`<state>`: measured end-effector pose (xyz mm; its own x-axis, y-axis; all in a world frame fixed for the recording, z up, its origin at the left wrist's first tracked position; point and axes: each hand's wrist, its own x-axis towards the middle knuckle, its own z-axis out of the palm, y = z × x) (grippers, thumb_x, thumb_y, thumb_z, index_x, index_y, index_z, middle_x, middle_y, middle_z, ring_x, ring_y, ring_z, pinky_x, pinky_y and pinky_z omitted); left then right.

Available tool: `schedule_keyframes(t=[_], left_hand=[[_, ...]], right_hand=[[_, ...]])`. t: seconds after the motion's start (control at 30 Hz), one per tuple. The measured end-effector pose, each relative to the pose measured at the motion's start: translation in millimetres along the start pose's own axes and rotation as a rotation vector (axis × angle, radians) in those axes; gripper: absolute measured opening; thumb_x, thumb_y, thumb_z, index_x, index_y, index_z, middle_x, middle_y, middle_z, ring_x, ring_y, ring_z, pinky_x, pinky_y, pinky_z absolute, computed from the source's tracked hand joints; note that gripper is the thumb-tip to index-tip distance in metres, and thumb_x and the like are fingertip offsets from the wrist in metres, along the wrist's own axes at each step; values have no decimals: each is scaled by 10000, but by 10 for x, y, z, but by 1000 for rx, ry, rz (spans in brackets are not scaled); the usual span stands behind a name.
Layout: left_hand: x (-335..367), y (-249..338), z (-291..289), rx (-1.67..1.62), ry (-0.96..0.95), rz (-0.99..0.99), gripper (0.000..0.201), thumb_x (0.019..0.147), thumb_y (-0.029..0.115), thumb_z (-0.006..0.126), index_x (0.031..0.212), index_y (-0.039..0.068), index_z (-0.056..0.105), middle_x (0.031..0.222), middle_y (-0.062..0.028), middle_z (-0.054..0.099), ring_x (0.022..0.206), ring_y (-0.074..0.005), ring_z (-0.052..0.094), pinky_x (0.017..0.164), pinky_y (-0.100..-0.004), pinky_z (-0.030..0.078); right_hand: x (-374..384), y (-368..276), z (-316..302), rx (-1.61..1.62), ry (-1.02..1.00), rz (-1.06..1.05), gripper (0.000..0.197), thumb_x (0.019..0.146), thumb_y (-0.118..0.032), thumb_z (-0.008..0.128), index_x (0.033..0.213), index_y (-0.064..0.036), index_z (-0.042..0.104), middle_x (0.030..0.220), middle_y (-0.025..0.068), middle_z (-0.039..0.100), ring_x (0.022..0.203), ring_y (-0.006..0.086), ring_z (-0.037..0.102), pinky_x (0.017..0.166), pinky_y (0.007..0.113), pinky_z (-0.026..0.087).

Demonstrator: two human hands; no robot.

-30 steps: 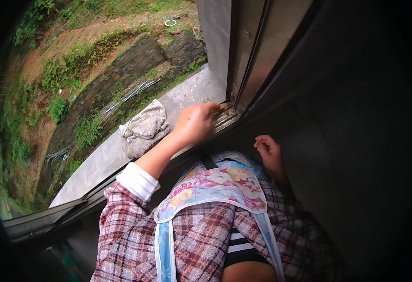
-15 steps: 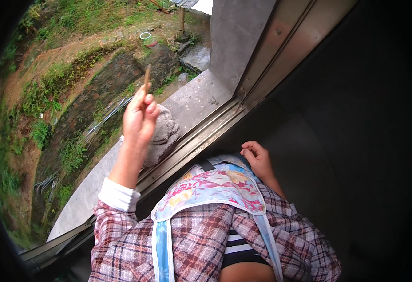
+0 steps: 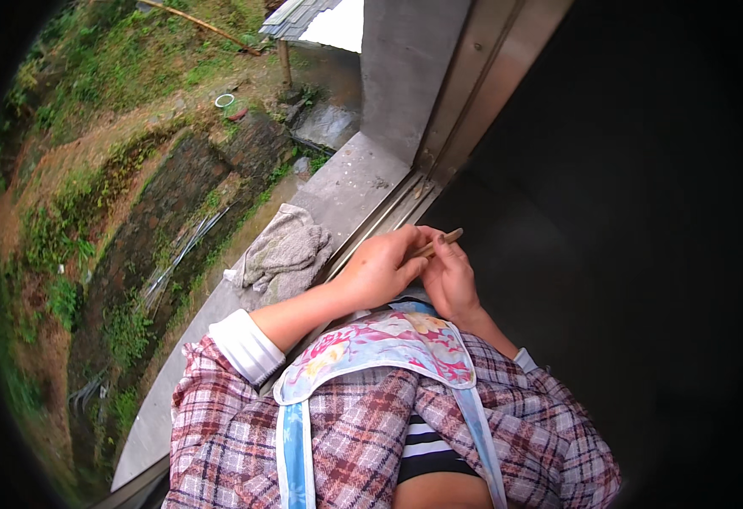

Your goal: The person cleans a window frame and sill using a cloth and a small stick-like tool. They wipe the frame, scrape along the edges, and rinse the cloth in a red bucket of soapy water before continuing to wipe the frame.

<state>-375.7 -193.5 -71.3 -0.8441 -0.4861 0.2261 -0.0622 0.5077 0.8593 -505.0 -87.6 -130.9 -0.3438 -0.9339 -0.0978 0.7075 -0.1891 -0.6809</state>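
Note:
My hands meet in front of my chest, just inside the window track. A thin brown stick (image 3: pixel 449 237), flat and wooden-looking, lies slantwise between them. My left hand (image 3: pixel 382 270) is closed round its lower end, fingers curled and partly hidden. Against the stick's upper part press the thumb and fingers of my right hand (image 3: pixel 450 287); the tip pokes out past them. On the sill beside my left wrist rests a crumpled grey towel (image 3: pixel 287 254), which neither hand touches.
A concrete sill (image 3: pixel 350 174) runs outside the metal window track (image 3: pixel 380 222), and a metal frame (image 3: pixel 465 85) rises beside a grey pillar (image 3: pixel 405 68). Beyond lie a grassy slope, a stone wall (image 3: pixel 168 182) and a small roof (image 3: pixel 299 17). The room to the right is dark.
My left hand has come back in from over the sill, bringing the stick toward my right hand. My right hand has risen slightly to meet it. The towel is now fully uncovered.

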Motion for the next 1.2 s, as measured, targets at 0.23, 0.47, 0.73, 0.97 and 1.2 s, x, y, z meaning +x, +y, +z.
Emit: schedule_keyframes(t=[0.23, 0.47, 0.73, 0.97, 1.2], left_hand=[[670, -429, -360, 606, -61, 352, 199, 840, 119, 666, 1035, 82, 651, 867, -127, 591, 764, -323, 641, 654, -448, 513], [931, -730, -54, 887, -195, 441, 210, 828, 124, 594, 1020, 53, 639, 845, -124, 610, 739, -319, 662, 626, -428, 537], [1111, -866, 190, 1068, -318, 439, 144, 835, 132, 580, 939, 45, 631, 834, -122, 658, 747, -295, 689, 638, -404, 557], [935, -725, -681, 815, 67, 396, 104, 795, 23, 596, 889, 62, 620, 839, -133, 650, 801, -346, 669, 670, -426, 546], [42, -857, -2058, 931, 193, -194, 162, 940, 171, 594, 864, 32, 629, 856, -152, 624, 837, -348, 648, 728, -432, 518]], right_hand=[[-120, -321, -504, 108, 239, -264, 205, 1012, -193, 492, 1064, -40, 618, 829, 64, 594, 775, 170, 562, 769, 353, 493], [-471, -25, -587, -43, 359, 51, 164, 993, -131, 526, 1059, -26, 633, 729, 42, 567, 595, 104, 492, 570, 252, 426], [-429, 104, -661, -88, 369, 136, 144, 986, -108, 535, 1050, -31, 640, 725, 37, 565, 591, 89, 489, 568, 242, 423], [-395, 110, -705, -104, 372, 129, 136, 985, -99, 542, 1060, -35, 636, 736, 37, 573, 590, 82, 495, 562, 235, 424], [-308, 133, -681, -97, 369, 164, 131, 983, -91, 550, 1058, -26, 635, 742, 42, 581, 583, 79, 494, 553, 238, 426]])
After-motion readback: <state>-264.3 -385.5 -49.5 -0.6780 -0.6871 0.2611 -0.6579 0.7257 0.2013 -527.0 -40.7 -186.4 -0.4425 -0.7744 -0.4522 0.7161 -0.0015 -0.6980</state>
